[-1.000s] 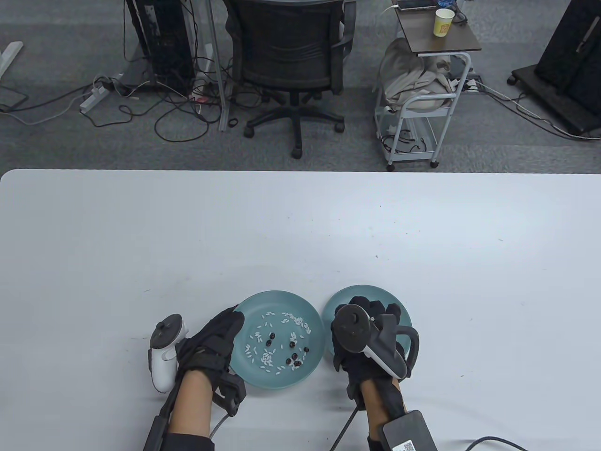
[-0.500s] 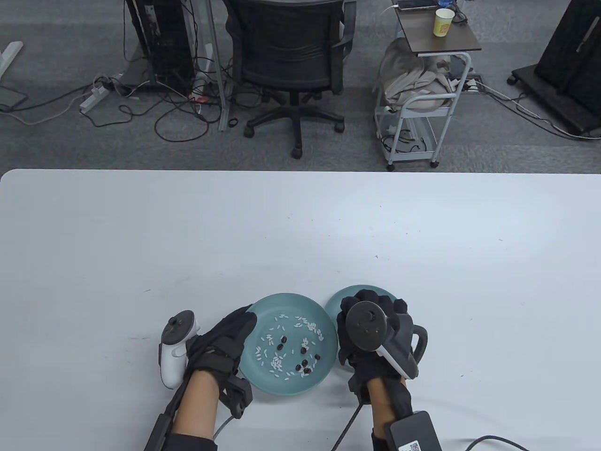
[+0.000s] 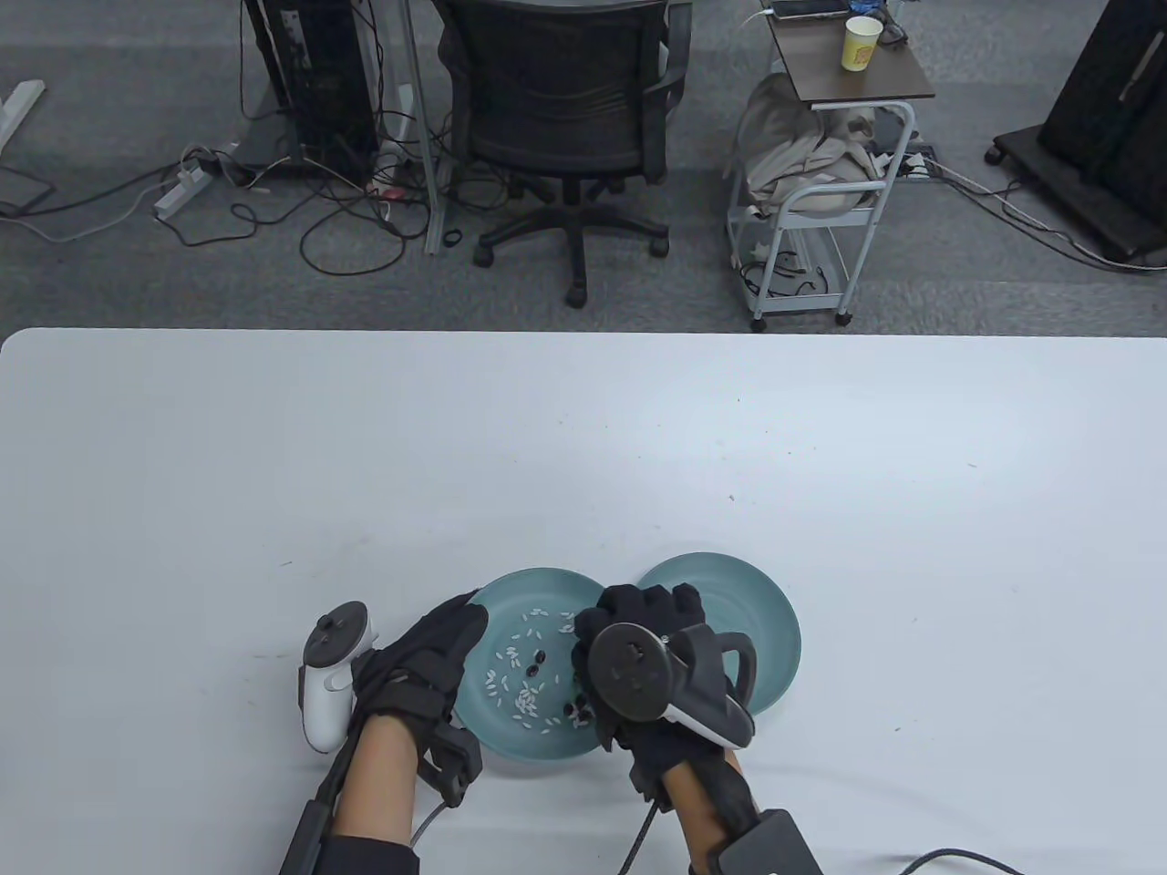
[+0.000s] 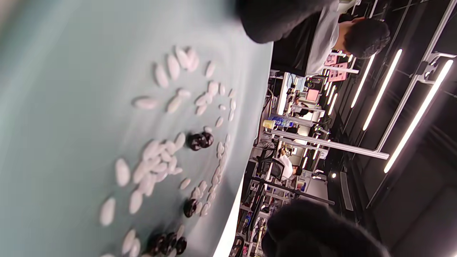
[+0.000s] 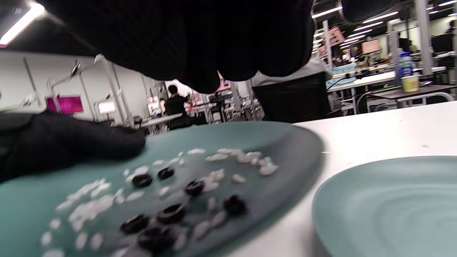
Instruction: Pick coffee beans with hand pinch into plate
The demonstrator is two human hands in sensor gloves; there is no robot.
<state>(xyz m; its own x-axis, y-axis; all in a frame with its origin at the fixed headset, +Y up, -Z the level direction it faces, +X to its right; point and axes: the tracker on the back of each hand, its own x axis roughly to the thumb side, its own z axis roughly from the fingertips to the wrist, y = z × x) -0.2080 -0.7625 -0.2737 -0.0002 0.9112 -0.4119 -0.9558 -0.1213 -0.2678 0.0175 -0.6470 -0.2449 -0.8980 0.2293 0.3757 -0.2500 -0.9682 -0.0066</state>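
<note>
Coffee beans (image 3: 538, 658): just under my right hand (image 3: 638, 629), between white grains.
Right hand: fingers curled, holding nothing.
Left hand (image 3: 428, 652): flat, steadying plate (image 3: 511, 592).

Dark coffee beans (image 3: 538, 658) are scattered among small white grains (image 3: 522, 700) on a teal plate (image 3: 504, 738) that is set near the table's (image 3: 583, 437) front edge. The beans are mixed in with the grains, some in a small cluster. A second teal plate (image 3: 766, 638) is set just to the right, its rim meeting the first plate's rim.
</note>
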